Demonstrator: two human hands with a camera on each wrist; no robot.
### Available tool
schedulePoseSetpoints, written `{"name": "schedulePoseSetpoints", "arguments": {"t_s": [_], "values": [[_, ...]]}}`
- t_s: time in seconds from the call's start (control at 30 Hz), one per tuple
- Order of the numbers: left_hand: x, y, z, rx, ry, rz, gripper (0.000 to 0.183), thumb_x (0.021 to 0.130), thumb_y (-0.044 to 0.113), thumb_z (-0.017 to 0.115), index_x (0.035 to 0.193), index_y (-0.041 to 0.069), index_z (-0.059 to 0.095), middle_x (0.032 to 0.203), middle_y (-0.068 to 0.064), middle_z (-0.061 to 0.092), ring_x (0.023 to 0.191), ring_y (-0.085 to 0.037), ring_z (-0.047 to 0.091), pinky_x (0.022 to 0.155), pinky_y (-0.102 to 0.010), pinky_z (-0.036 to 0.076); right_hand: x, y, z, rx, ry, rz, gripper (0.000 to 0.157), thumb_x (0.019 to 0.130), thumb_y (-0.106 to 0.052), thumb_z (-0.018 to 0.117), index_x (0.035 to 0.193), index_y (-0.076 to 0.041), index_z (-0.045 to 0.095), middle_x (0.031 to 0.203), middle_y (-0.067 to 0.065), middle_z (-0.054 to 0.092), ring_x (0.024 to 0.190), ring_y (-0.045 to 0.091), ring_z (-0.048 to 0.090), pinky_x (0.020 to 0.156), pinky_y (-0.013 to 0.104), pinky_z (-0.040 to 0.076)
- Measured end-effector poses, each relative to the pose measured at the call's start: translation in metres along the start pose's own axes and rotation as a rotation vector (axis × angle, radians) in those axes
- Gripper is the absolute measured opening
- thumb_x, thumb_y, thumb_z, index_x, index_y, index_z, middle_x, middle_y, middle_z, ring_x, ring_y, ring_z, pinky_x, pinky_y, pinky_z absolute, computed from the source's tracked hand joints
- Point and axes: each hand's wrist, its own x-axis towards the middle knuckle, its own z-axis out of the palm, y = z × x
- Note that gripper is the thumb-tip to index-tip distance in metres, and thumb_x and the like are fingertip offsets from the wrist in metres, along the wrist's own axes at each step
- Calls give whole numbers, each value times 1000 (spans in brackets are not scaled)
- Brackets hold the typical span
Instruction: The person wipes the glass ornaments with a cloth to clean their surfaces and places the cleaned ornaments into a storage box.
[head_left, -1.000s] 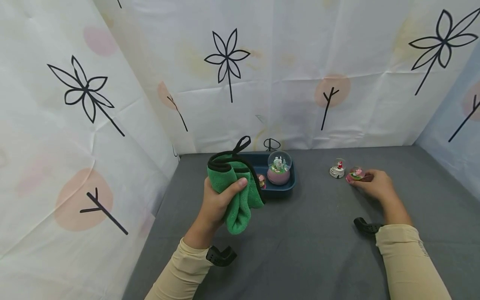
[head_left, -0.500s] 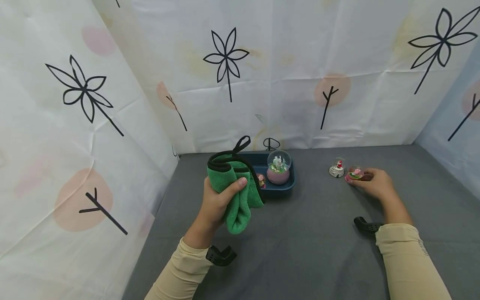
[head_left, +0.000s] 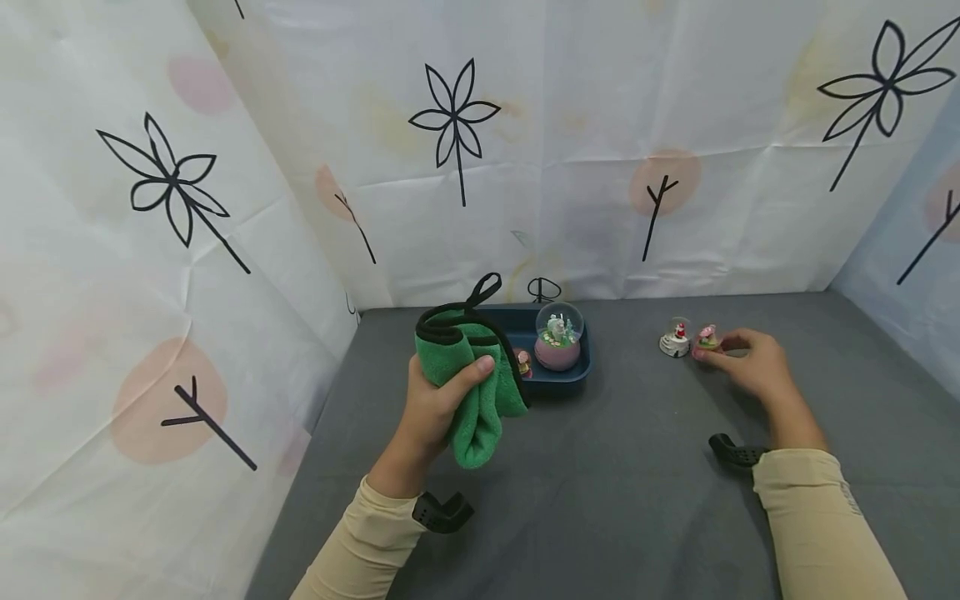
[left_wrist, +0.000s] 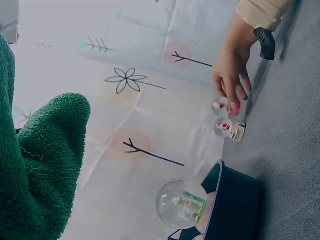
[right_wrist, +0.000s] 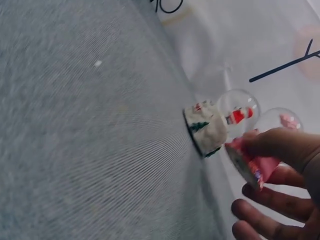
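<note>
My left hand (head_left: 427, 408) grips a bunched green cloth (head_left: 478, 429) with black edging and a hanging loop, raised in front of the tray. At the right, my right hand (head_left: 757, 367) pinches a small snow globe with a pink base (head_left: 707, 340) between thumb and fingers. In the right wrist view, the underside of its pink base (right_wrist: 267, 167) shows, tilted. Close beside it, a small snow globe with a white base (head_left: 674, 344) stands upright on the table, a red-and-white figure inside. Fingers cover part of the pink globe.
Behind the cloth lies a dark blue tray (head_left: 558, 383), its left part hidden. It holds a large snow globe with a pink base (head_left: 557, 354) and a small pink item (head_left: 523, 362), partly covered. Patterned white curtains (head_left: 585, 208) rise behind and left of the grey table (head_left: 600, 500).
The pink-based snow globe has turned more upright in my right hand, close to the white-based one. My left hand and the cloth have stayed in place.
</note>
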Motion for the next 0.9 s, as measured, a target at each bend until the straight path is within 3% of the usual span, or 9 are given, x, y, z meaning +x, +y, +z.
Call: {"name": "schedulePoseSetpoints", "arguments": {"t_s": [0.07,0.17,0.23,0.3,0.43,0.53,0.73,0.9], "values": [[0,0,0,0,-1,-1,9,98,13,76,105,14,71,91,1,73,77,-13,76,70,-29,66,0,-3,-1,30,37,-14,53,100,-34,75,122,12,62,128,40,62,115,54,60,70,31,50],[0,1,0,-2,-3,6,8,98,12,75,104,14,71,89,1,73,76,-13,76,69,-29,66,1,-7,-4,83,92,-22,54,100,-33,75,127,11,61,130,37,61,96,21,70,64,13,46],[1,0,0,-2,-3,7,7,98,12,75,103,15,71,88,2,73,75,-13,75,69,-29,66,1,-11,-6,115,127,-19,55,100,-34,75,131,9,60,132,32,62,87,-3,62,60,5,43],[1,0,0,-4,-5,8,7,98,12,75,103,15,72,88,2,72,75,-13,75,69,-29,66,0,-17,-8,139,174,-20,54,99,-34,76,132,7,60,127,24,65,83,-20,45,61,3,44],[1,1,1,-4,-7,7,6,98,12,75,102,15,72,87,2,72,74,-13,75,68,-29,66,-3,-31,-14,195,262,-11,55,97,-36,79,132,3,62,109,-13,63,82,-20,49,63,3,44],[1,1,1,-5,-10,8,6,98,12,75,102,14,72,87,1,72,74,-14,75,68,-29,66,-6,-41,-20,246,304,-7,54,93,-37,83,130,-1,65,99,-32,54,84,-17,54,66,3,44],[2,1,1,-17,-27,13,6,99,10,74,103,13,71,88,0,73,74,-15,76,68,-31,67,-14,-68,-26,249,322,-17,53,91,-44,84,127,-8,68,96,-39,54,91,-14,54,71,10,42],[1,0,1,-19,-25,6,8,98,10,74,105,13,73,90,0,74,75,-15,76,69,-30,67,-24,-90,-29,269,327,-101,49,92,-35,85,128,-6,69,97,-37,58,95,-11,57,72,9,44]]}}
